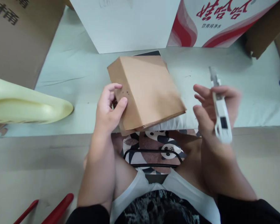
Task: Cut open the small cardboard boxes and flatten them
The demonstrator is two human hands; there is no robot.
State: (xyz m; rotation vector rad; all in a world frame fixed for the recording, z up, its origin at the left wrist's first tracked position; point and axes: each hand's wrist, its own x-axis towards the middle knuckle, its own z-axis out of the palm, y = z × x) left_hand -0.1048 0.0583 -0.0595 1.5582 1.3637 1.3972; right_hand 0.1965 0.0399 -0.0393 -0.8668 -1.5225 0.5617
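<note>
A pale green covered surface spreads beneath the folded cardboard, which lies tilted with its near corner at the surface's edge. Beyond the cardboard, on its far side, stands a white box with red lettering and waves; a brown carton rises to its far left, and a smooth yellow object, not clearly identifiable, is well apart on its left.

The cardboard itself is creased into a broad face and a narrower left-hand face, with several layers showing at its near edge. The left hand pinches that narrower face, thumb on top and fingers around the edge, a narrow grip. The right hand, off the cardboard's right side and apart from it, holds a utility knife across the palm, its thumb loosely spread; blur hides the exact hold. The knife's blade appears out, pointing away from the person.

A dark flat piece peeks from under the cardboard's far edge. Smallest are the dark marks beside the left thumb. The folding looks done; no fresh cut is discernible, so any cutting seems unfinished.
</note>
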